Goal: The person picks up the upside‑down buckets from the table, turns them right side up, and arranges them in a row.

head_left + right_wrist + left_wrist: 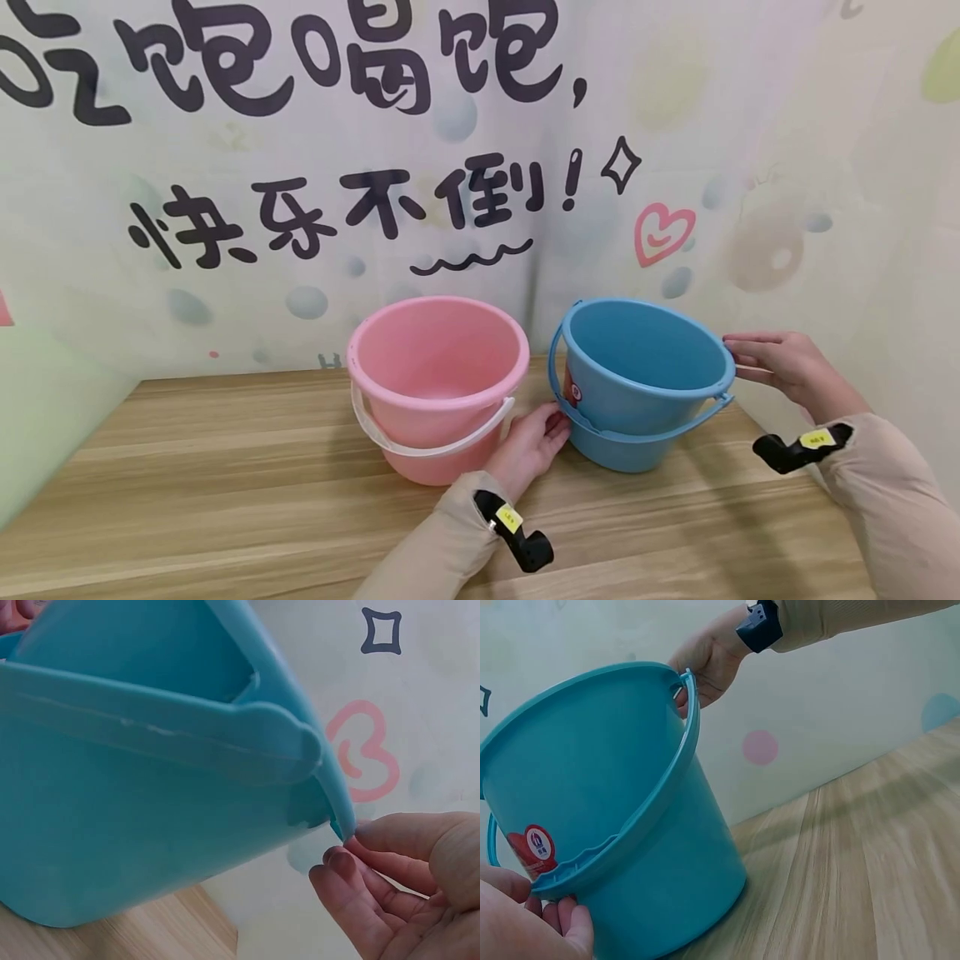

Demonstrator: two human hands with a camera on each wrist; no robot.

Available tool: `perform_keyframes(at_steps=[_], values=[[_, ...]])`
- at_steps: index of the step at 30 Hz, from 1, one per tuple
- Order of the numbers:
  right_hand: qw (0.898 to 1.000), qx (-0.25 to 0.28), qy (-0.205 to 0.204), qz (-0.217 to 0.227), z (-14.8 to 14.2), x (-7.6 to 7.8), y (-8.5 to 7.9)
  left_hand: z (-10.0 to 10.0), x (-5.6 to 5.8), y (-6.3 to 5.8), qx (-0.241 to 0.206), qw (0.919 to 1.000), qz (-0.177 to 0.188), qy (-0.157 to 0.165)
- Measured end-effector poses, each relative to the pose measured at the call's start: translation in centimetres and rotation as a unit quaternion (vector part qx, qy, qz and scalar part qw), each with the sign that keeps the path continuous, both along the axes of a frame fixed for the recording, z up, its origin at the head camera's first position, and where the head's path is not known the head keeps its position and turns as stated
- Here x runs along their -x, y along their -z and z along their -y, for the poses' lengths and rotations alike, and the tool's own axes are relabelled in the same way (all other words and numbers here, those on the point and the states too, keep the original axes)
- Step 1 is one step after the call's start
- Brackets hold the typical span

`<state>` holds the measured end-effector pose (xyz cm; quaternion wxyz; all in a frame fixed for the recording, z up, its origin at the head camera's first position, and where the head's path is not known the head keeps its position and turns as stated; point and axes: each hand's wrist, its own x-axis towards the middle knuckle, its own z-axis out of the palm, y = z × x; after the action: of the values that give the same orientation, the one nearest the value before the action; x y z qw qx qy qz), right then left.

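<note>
A blue bucket [630, 429] with a blue handle [645, 435] stands on the wooden table, its mouth facing up. At its lower left is my left hand [531, 443]; in the left wrist view the thumb and fingers pinch the handle's wider grip beside a red label [535, 849]. On the far side, my right hand [787, 371] holds the rim at the right, with the thumb against the rim and the fingers below it in the right wrist view. A pink bucket [438, 429] with a white handle [442, 450] stands left of the blue one, close behind my left wrist.
The wooden table [225, 483] reaches back to a printed wall cloth [315, 317] with black lettering and a pink heart. A pale side wall [885, 292] rises close behind my right hand.
</note>
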<state>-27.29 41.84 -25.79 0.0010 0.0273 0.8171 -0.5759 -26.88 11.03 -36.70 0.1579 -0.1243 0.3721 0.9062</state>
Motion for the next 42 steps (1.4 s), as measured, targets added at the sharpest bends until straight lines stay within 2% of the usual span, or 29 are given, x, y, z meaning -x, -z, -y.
perform_keyframes(at_steps=[10,15,18,25,31,37,42], values=[[0.998,-0.009,-0.051,-0.026,-0.1,-2.2,-0.7,1.0,-1.6,-1.4,0.021,0.9997,-0.003,0.014],[0.993,0.009,-0.099,-0.062,0.3,-3.7,-1.0,1.6,-2.4,-2.3,0.028,0.9993,-0.011,0.024],[0.990,-0.009,-0.113,-0.086,0.8,-4.6,-1.0,1.9,-2.9,-2.8,0.035,0.9986,-0.016,0.037],[0.987,-0.044,-0.110,-0.110,2.3,-6.4,-1.2,2.2,-4.3,-3.9,0.042,0.9961,-0.033,0.071],[0.984,-0.046,-0.119,-0.126,3.8,-7.9,-1.2,2.4,-5.5,-5.1,0.047,0.9924,-0.063,0.095],[0.979,-0.068,-0.144,-0.131,6.1,-9.1,-1.2,3.0,-7.0,-6.5,0.047,0.9880,-0.092,0.115],[0.978,-0.096,-0.137,-0.124,8.4,-9.7,-1.2,4.0,-7.8,-7.8,0.034,0.9850,-0.112,0.127]])
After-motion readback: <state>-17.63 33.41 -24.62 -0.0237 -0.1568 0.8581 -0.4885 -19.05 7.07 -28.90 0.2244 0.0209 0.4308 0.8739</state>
